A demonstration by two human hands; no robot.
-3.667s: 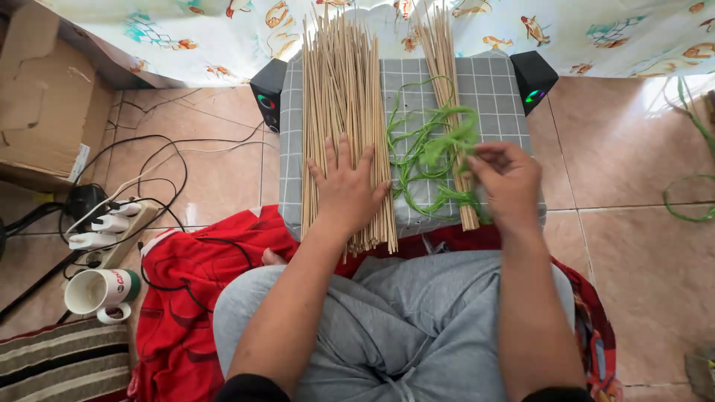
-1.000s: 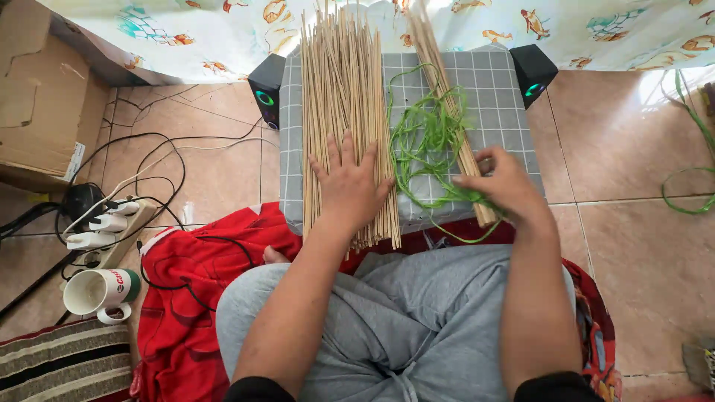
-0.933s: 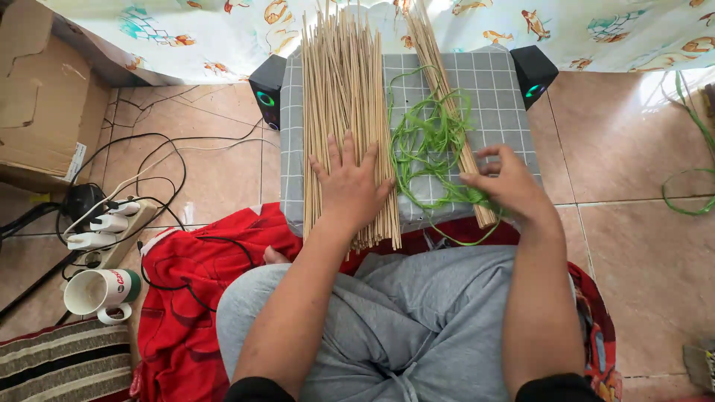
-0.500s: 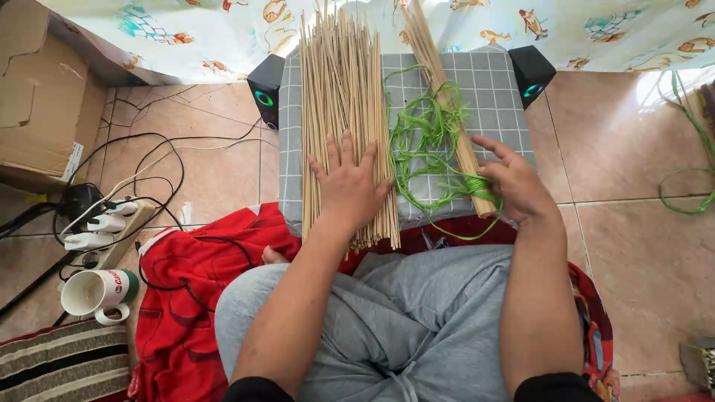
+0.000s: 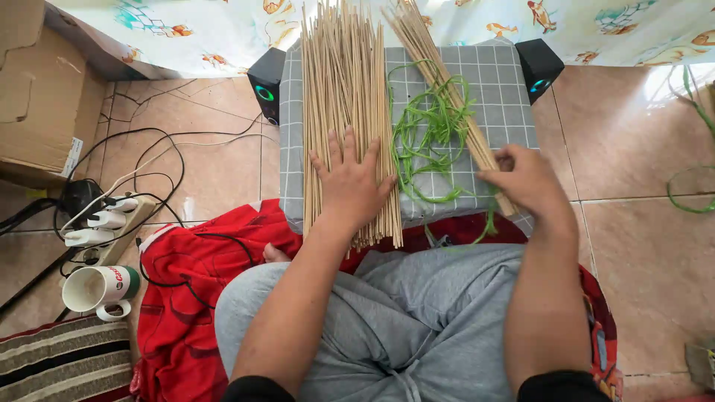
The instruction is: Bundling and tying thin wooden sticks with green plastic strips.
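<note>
Now your left hand [image 5: 351, 184] lies flat, fingers spread, on the loose sticks [image 5: 344, 89]; at three o'clock, your right hand [image 5: 527, 181] grips the tied bundle [image 5: 447, 83].

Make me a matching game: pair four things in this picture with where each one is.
Things:
1. white mug
2. green string
3. left hand
4. cardboard box

Places:
A. pressed flat on the big pile of sticks
B. on the floor, far left, lying on its side
C. tangled on the grey checked cloth
D. upper left corner

Pairs: 1-B, 2-C, 3-A, 4-D
</note>
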